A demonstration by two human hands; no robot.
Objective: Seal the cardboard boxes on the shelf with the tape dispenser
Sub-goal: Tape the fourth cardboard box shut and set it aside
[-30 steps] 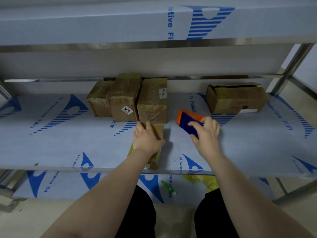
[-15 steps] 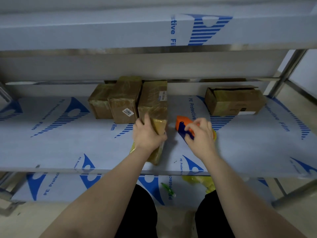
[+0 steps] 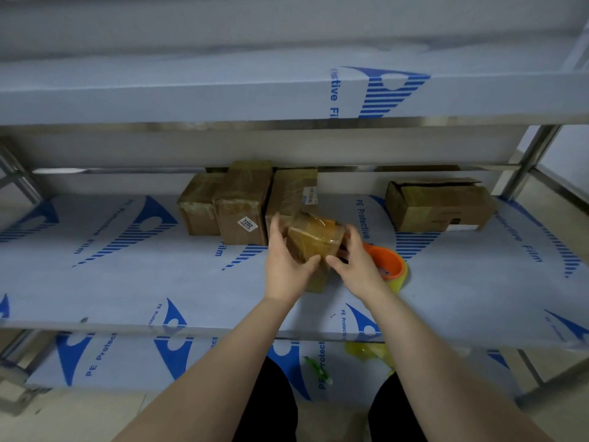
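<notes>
Both hands hold a small taped cardboard box (image 3: 314,239), lifted and tilted above the middle shelf (image 3: 127,291). My left hand (image 3: 285,263) grips its left side and my right hand (image 3: 357,266) grips its right side, thumbs meeting at the near edge. The orange tape dispenser (image 3: 387,260) with its yellowish tape roll lies on the shelf just right of my right hand, partly hidden by it. Three taped boxes (image 3: 242,205) stand in a row behind the held box. One box with loose flaps (image 3: 438,204) sits at the right rear.
An upper shelf (image 3: 223,94) overhangs the work area. Steel posts (image 3: 526,161) frame the right side. On the lower shelf lie a green object (image 3: 317,370) and a yellow object (image 3: 366,350). My legs in dark trousers are below.
My right hand set the tape dispenser down on the shelf and moved onto the small box. Both hands have lifted and tilted that box, which lay flat under my left hand.
</notes>
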